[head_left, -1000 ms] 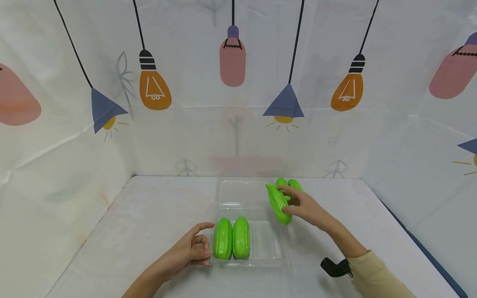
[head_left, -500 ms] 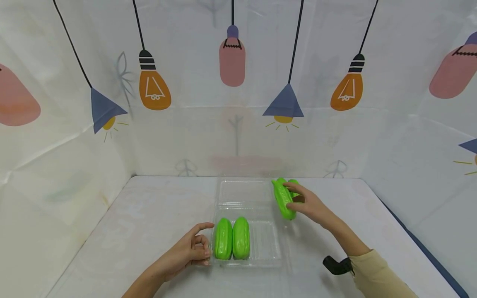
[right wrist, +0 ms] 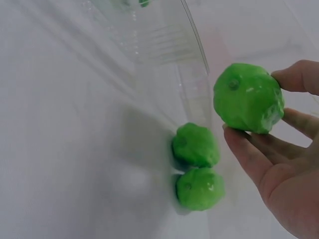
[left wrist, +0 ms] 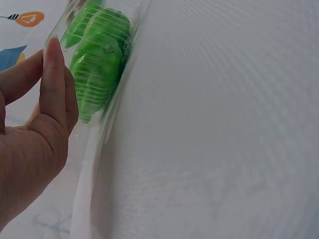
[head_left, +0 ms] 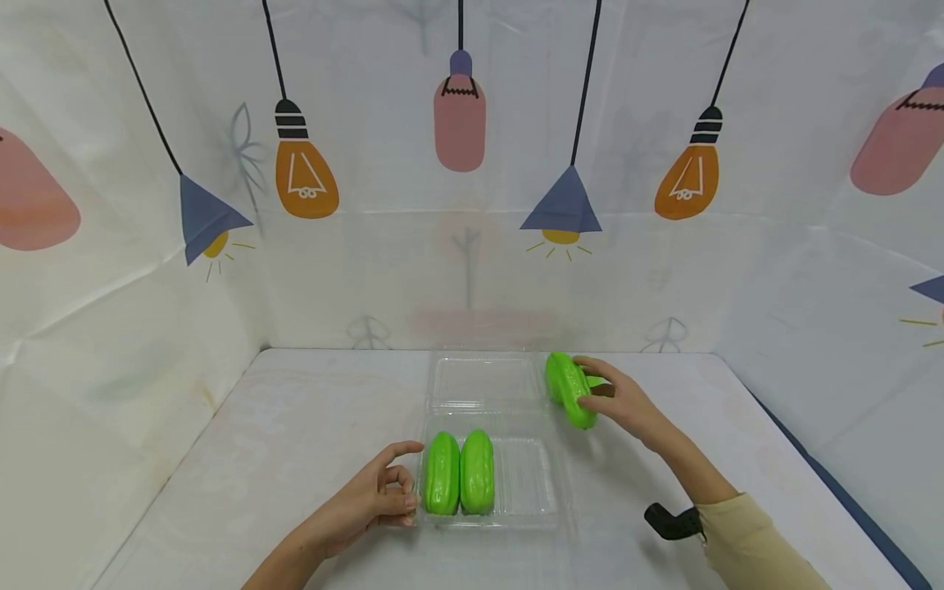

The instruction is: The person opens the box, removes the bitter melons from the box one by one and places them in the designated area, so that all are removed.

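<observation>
In the head view, two green toy cucumbers lie side by side in the left part of a clear plastic container, whose lid is folded back. My left hand pinches the container's left rim between thumb and fingers; the left wrist view shows the fingers against its wall. My right hand grips another toy cucumber between thumb and fingers, held above the table right of the lid. Below it, two more toy cucumbers lie together, largely hidden by the held one in the head view.
The open lid lies toward the back wall. White table surrounds the container. A printed cloth wall rises at the back and both sides. A black wrist mount sticks out from the right sleeve.
My right hand has moved right and slightly away from the container, carrying the toy cucumber over the two at the back right. My left hand has stayed at the container's rim.
</observation>
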Demonstrator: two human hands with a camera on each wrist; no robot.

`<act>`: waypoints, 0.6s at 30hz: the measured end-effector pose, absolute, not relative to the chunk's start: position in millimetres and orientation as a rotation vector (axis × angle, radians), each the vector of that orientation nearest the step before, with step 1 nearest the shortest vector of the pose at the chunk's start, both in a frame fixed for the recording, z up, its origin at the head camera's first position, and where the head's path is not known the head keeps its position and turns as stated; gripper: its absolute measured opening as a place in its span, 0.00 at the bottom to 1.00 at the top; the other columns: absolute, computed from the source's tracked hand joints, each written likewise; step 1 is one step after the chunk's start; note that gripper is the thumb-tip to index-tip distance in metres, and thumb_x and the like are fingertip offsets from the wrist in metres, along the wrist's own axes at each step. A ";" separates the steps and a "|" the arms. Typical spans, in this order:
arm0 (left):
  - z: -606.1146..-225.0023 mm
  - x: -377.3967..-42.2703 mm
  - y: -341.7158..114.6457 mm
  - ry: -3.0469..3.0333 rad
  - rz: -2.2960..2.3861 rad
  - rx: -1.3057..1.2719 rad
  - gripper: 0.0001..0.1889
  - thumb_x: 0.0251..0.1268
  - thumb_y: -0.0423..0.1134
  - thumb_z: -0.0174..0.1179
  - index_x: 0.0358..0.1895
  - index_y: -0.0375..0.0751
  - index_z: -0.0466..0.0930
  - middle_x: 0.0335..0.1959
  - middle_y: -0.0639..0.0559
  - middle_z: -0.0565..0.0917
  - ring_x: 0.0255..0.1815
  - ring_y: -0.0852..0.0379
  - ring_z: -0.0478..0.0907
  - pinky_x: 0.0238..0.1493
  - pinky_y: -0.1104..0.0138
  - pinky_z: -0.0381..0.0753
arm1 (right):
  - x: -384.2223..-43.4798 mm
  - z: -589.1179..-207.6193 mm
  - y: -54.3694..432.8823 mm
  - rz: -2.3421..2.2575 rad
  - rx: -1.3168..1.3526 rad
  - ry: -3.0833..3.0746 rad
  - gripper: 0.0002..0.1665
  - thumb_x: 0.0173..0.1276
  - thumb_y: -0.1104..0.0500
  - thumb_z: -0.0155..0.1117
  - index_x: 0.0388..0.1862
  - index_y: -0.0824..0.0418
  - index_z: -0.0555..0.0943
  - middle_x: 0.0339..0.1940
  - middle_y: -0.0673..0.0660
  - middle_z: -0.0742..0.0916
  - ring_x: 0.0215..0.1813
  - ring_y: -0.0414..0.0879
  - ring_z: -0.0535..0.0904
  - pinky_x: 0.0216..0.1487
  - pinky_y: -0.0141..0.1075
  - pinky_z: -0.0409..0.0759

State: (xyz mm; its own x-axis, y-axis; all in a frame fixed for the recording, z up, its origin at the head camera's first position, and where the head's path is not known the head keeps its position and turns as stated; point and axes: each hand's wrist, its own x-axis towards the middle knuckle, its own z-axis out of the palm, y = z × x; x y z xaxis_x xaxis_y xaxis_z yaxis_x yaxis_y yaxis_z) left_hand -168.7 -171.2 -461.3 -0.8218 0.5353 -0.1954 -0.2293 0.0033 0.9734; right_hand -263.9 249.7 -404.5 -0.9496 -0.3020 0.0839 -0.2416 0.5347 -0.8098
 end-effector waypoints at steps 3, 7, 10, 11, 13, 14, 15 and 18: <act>-461.6 -168.6 -171.2 1.752 1.876 0.314 0.42 0.65 0.33 0.64 0.77 0.46 0.47 0.37 0.54 0.71 0.34 0.59 0.81 0.41 0.66 0.87 | -264.7 -404.5 253.6 -1.410 -0.482 2.704 0.39 0.69 0.54 0.64 0.76 0.54 0.63 0.71 0.69 0.72 0.59 0.60 0.80 0.55 0.49 0.82; -461.6 -168.5 -171.2 1.754 1.876 0.316 0.43 0.65 0.32 0.64 0.77 0.45 0.47 0.37 0.54 0.71 0.34 0.59 0.81 0.41 0.66 0.87 | -264.8 -404.8 257.9 -1.423 -0.487 2.712 0.38 0.70 0.54 0.63 0.76 0.55 0.63 0.72 0.69 0.72 0.60 0.60 0.80 0.57 0.51 0.81; -461.1 -168.5 -171.0 1.756 1.872 0.316 0.43 0.65 0.32 0.63 0.77 0.45 0.46 0.37 0.54 0.71 0.34 0.59 0.81 0.41 0.66 0.87 | -265.5 -406.6 261.1 -1.424 -0.474 2.719 0.38 0.71 0.54 0.63 0.77 0.55 0.62 0.72 0.70 0.71 0.60 0.61 0.80 0.58 0.53 0.81; -460.9 -168.4 -171.0 1.756 1.871 0.317 0.43 0.65 0.32 0.63 0.77 0.45 0.46 0.37 0.54 0.71 0.34 0.59 0.81 0.41 0.66 0.87 | -265.9 -407.2 262.2 -1.424 -0.468 2.722 0.38 0.71 0.54 0.63 0.77 0.56 0.62 0.72 0.70 0.71 0.60 0.61 0.80 0.58 0.54 0.81; -460.4 -168.2 -170.8 1.755 1.870 0.317 0.42 0.66 0.32 0.63 0.77 0.44 0.46 0.37 0.54 0.71 0.34 0.59 0.81 0.41 0.66 0.87 | -266.9 -408.2 264.3 -1.421 -0.451 2.731 0.38 0.71 0.53 0.63 0.77 0.56 0.62 0.72 0.70 0.71 0.60 0.63 0.79 0.58 0.55 0.80; -460.1 -168.1 -170.7 1.756 1.870 0.316 0.43 0.65 0.32 0.63 0.77 0.44 0.46 0.37 0.54 0.71 0.33 0.59 0.81 0.41 0.66 0.87 | -267.5 -408.5 265.4 -1.420 -0.441 2.735 0.39 0.71 0.53 0.63 0.77 0.56 0.61 0.73 0.71 0.70 0.61 0.63 0.79 0.58 0.55 0.80; -459.9 -168.0 -170.7 1.757 1.871 0.315 0.42 0.65 0.32 0.63 0.77 0.44 0.46 0.37 0.54 0.71 0.33 0.59 0.81 0.41 0.66 0.87 | -268.0 -408.7 266.4 -1.422 -0.431 2.736 0.39 0.71 0.53 0.62 0.77 0.56 0.61 0.73 0.71 0.70 0.61 0.64 0.78 0.59 0.56 0.80; -459.4 -167.7 -170.5 1.758 1.869 0.314 0.43 0.65 0.32 0.63 0.77 0.44 0.46 0.37 0.54 0.71 0.33 0.59 0.81 0.41 0.66 0.87 | -269.8 -408.9 270.5 -1.429 -0.408 2.738 0.39 0.71 0.52 0.62 0.77 0.56 0.61 0.73 0.71 0.69 0.64 0.67 0.76 0.59 0.57 0.80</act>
